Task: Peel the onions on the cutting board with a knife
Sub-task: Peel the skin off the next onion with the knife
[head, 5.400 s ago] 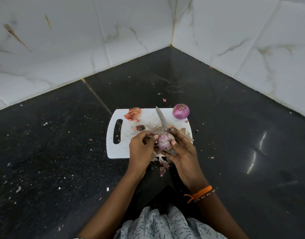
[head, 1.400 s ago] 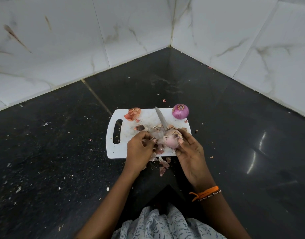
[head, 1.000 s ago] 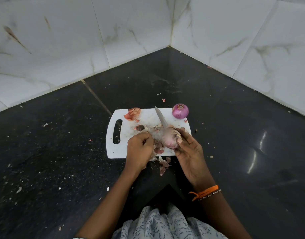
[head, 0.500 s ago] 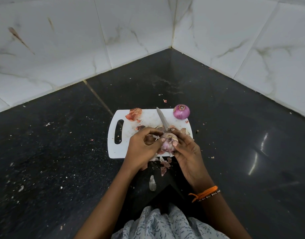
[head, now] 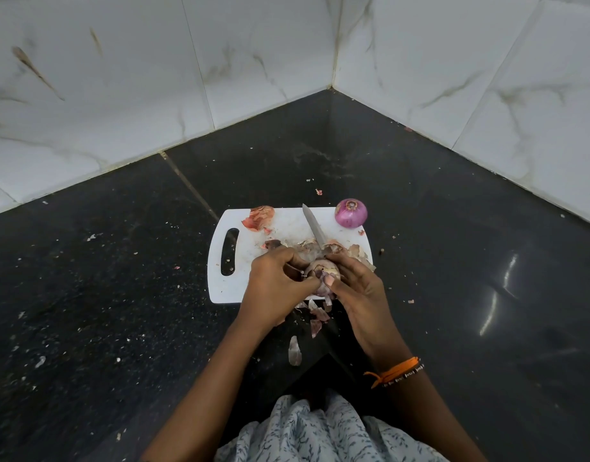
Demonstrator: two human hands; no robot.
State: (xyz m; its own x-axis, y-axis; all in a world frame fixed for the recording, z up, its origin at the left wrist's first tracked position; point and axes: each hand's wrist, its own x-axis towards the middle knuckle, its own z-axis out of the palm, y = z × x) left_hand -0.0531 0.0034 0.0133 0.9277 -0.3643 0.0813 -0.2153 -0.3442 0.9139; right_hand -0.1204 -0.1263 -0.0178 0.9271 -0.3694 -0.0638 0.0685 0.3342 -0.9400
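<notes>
Black stone surface [head: 120, 295] carries a white board [head: 253, 288]. Above its near edge both hands grip one onion [head: 322, 273], left hand [head: 277, 288] and right hand [head: 357, 288] equally close. Knife [head: 313, 228] points away between them, its handle hidden.

A home kitchen corner: white marble-look wall tiles [head: 253, 61], black stone counter [head: 120, 295], cutting board [head: 250, 255].

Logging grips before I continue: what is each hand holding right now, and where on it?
Both hold the part-peeled onion: right hand with thumb on its near face, left hand pinching skin at its left side. Knife lies unheld.
</notes>
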